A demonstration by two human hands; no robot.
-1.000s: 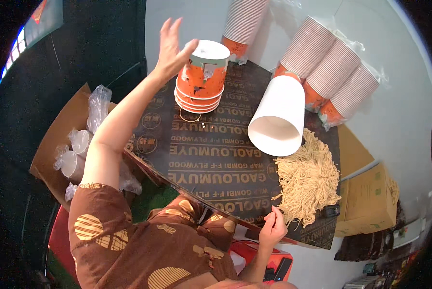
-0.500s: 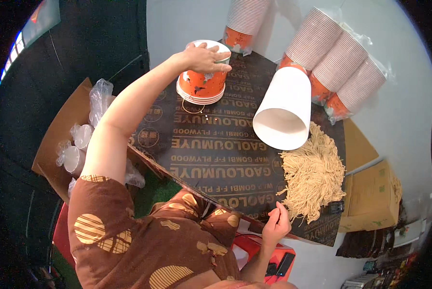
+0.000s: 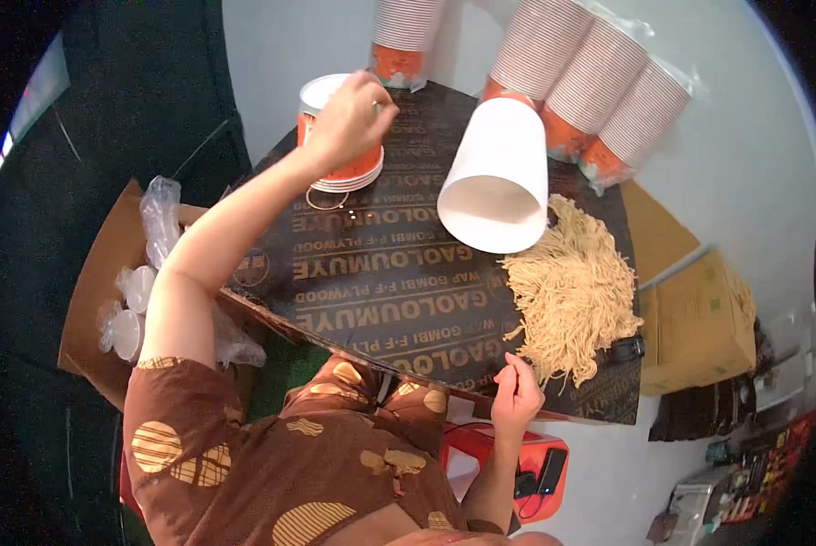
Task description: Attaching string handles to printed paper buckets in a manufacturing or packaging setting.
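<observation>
My left hand (image 3: 353, 118) is at the far left of the table, beside an upside-down stack of orange paper cups (image 3: 364, 167) with white rims. Its fingers are pinched together near the stack's top; what they hold, if anything, is too small to name. On the tabletop, a thin tan loop (image 3: 327, 206) lies against the stack's lower rims. My right hand (image 3: 517, 393) hovers by the table's near edge, fingers curled in, and I cannot make out anything in them. Just beyond it spreads a heap of thin beige strands (image 3: 576, 291).
A long white paper tube shape (image 3: 499, 155) has its open end toward me. Several plastic-wrapped cup stacks (image 3: 599, 86) line the back. A cardboard box (image 3: 99, 300) with wrapped cups stands left of the dark table (image 3: 372, 318), another carton (image 3: 699, 318) right. A red stool (image 3: 554, 464) is below.
My left hand has lifted off the stack's top and changed from spread fingers to a pinch, at its right side. My right hand stays curled near the edge. The whole view has shifted slightly.
</observation>
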